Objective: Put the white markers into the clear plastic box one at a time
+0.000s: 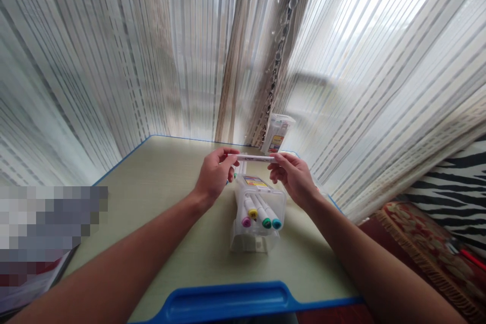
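A white marker [255,158] is stretched level between my two hands, above the table. My left hand [217,172] pinches its left end, and my right hand [294,174] grips the right end; the fingers cover both tips. Just below lies a clear plastic case [281,202], its open end facing me. Inside it are several white markers with coloured ends: a yellow one [252,213], a pink one [246,221], a green one [267,223] and a blue one [277,224]. Behind my left hand, more markers are partly hidden.
The pale table [152,243] has a blue rim with a moulded tray [228,298] at its near edge. Another clear case [277,134] stands upright at the back, against the string curtain [182,50]. To the right is a patterned, fringed cloth [421,248].
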`<action>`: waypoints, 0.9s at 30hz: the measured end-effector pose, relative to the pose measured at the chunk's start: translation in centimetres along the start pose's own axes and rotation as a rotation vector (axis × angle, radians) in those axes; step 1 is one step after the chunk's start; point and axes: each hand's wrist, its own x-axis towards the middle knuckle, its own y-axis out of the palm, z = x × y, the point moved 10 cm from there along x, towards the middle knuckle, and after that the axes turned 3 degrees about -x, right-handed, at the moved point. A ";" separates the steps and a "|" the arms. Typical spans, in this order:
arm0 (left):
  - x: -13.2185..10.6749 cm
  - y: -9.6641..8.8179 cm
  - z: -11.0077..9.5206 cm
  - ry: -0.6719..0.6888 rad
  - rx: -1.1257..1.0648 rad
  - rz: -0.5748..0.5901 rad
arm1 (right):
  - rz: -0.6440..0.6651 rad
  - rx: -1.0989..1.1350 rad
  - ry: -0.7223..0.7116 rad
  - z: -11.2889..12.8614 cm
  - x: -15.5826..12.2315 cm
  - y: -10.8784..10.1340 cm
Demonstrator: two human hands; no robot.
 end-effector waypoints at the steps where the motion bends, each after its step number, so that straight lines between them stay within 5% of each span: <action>1: 0.0 0.0 0.1 -0.003 0.001 0.002 | 0.001 -0.004 -0.005 0.1 0.0 0.0; 27: 0.0 0.2 0.6 -0.044 -0.028 -0.002 | 0.030 -0.006 -0.051 0.5 -0.2 0.5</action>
